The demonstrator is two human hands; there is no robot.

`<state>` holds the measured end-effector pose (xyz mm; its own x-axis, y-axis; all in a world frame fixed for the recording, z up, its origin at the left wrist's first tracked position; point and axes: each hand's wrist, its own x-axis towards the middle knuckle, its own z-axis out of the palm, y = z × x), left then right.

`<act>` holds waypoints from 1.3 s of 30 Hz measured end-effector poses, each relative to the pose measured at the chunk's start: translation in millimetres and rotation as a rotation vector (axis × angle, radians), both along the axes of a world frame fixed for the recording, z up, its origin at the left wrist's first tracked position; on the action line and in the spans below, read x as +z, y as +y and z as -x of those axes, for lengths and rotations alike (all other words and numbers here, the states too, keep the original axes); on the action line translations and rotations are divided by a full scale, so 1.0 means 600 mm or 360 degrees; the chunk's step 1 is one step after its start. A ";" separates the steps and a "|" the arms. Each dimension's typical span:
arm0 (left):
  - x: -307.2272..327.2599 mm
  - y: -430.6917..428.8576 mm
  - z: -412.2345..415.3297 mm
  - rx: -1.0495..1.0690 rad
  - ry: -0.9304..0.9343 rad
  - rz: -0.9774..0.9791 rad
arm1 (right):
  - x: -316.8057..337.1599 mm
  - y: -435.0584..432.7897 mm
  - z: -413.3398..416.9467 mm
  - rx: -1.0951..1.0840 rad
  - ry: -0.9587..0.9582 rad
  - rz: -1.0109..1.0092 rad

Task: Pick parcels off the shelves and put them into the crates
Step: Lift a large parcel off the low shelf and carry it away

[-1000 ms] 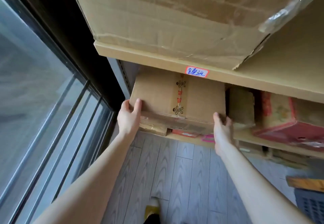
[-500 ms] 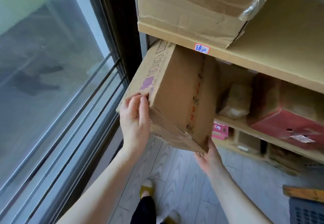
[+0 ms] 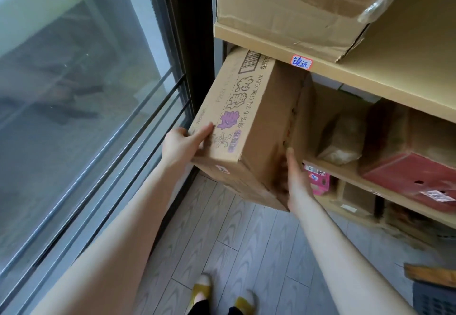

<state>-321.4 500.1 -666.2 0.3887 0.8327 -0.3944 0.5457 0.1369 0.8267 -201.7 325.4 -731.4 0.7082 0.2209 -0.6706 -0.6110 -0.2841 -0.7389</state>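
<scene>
**Two hands on one parcel, partway out of the shelf**

Beside the window (image 3: pixel 74 117) on your left, your left hand (image 3: pixel 183 143) grips the near corner of the parcel (image 3: pixel 256 127). Its thumb lies across the printed top face and its fingers go underneath, out of sight. The parcel is a brown printed carton. It hangs tilted, its near end low over the floor and its far end tucked under the labelled shelf board (image 3: pixel 345 74). Your right hand (image 3: pixel 294 179) lies spread and flat against the carton's right face, fingers straight and pointing up, so it presses rather than grips.

You look to be in the picking step, with the carton drawn out but not yet carried off. Next, by my judgement, you should clear the far end from under the board and level the load. Then turn right, past the red box (image 3: pixel 407 166), to where a dark crate (image 3: pixel 434 300) shows at the lower edge. Mind the flat right palm, which could slip.
</scene>
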 end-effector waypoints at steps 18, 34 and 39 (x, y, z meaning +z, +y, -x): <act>0.008 -0.055 0.032 -0.0348 -0.0327 -0.0160 | 0.056 -0.057 0.097 -0.0008 0.0118 -0.0658; -0.194 -0.029 0.003 -0.0366 0.0248 0.0835 | 0.072 -0.126 0.018 -0.0086 -0.0066 -0.0196; -0.226 -0.029 -0.002 -0.0214 0.0162 0.0927 | 0.072 -0.131 0.011 -0.0054 -0.0127 -0.0191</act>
<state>-320.2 482.9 -802.0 0.4120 0.4148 -0.8113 0.6620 0.4755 0.5793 -208.1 246.9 -688.0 0.7667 0.2711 -0.5819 -0.5566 -0.1710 -0.8130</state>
